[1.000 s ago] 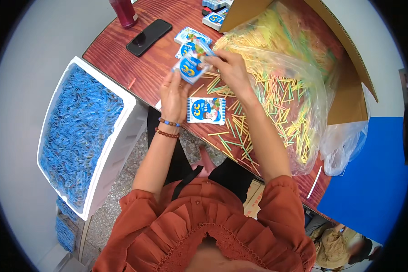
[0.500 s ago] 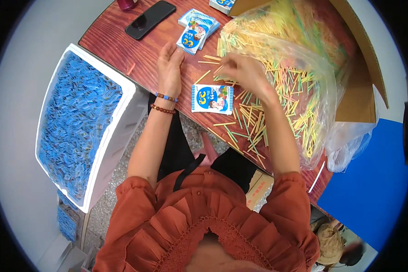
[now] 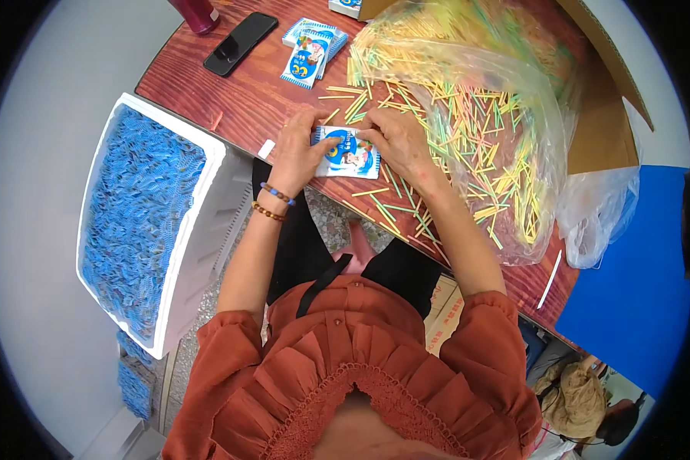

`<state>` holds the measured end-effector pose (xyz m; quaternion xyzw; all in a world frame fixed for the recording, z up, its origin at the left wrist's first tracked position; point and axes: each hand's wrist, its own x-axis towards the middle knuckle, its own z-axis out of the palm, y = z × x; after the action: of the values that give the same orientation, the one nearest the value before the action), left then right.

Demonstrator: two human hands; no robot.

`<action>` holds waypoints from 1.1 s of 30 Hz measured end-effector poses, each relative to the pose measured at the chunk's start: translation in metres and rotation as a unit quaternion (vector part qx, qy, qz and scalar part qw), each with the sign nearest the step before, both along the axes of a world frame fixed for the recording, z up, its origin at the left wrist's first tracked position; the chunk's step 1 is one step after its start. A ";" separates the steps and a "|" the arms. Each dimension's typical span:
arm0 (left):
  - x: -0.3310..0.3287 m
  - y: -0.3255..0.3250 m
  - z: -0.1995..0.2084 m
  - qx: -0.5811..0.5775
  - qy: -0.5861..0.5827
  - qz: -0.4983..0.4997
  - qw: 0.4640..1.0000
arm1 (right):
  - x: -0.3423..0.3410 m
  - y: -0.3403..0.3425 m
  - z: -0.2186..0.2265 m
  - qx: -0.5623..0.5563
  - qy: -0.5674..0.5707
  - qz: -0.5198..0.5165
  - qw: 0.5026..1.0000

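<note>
A small blue-and-white printed packet [image 3: 353, 165] lies on the red-brown wooden table [image 3: 184, 77] in front of me. My left hand [image 3: 300, 152] holds its left side, the thumb pressed on its face. At its upper right corner, my right hand [image 3: 399, 142] is closed in a pinch, thumb and fingertips on the packet; whether a thin stick is also between them is hidden. Beyond my hands, several like packets [image 3: 305, 65] lie overlapping. Thin yellow, green and pink sticks [image 3: 479, 146], like short straws, spread loose beside my right hand.
A clear plastic bag [image 3: 529, 84] of sticks spills from a cardboard box [image 3: 602, 138]. A black phone [image 3: 241, 44] and a dark red bottle [image 3: 197, 15] are at the far left. Left of the table stands a white foam box [image 3: 215, 157] full of blue-striped pieces. A blue panel [image 3: 629, 268] is at right.
Both hands have come down onto the packet. My left hand, open before, now grips its left side; my right hand has left the loose sticks for the packet's corner. The view has shifted slightly.
</note>
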<state>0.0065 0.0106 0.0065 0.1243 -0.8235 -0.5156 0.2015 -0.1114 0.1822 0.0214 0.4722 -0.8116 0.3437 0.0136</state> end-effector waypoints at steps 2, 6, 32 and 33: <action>-0.003 0.006 0.004 -0.087 -0.014 0.031 0.996 | -0.002 0.001 0.002 -0.022 0.057 0.019 0.998; -0.002 -0.004 0.001 -0.109 -0.001 0.006 0.994 | 0.005 -0.001 0.012 -0.058 -0.065 -0.030 0.996; -0.010 0.070 0.021 0.447 0.070 -0.022 0.891 | 0.021 0.060 0.032 -0.198 -0.423 -0.051 0.883; -0.011 0.073 0.021 0.447 0.067 -0.026 0.892 | 0.021 0.063 0.030 -0.200 -0.423 -0.056 0.882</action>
<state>-0.0041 0.0839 0.0270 0.1454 -0.4934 -0.8414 0.1658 -0.0901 0.2451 0.0518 0.2233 -0.6789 0.6648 -0.2175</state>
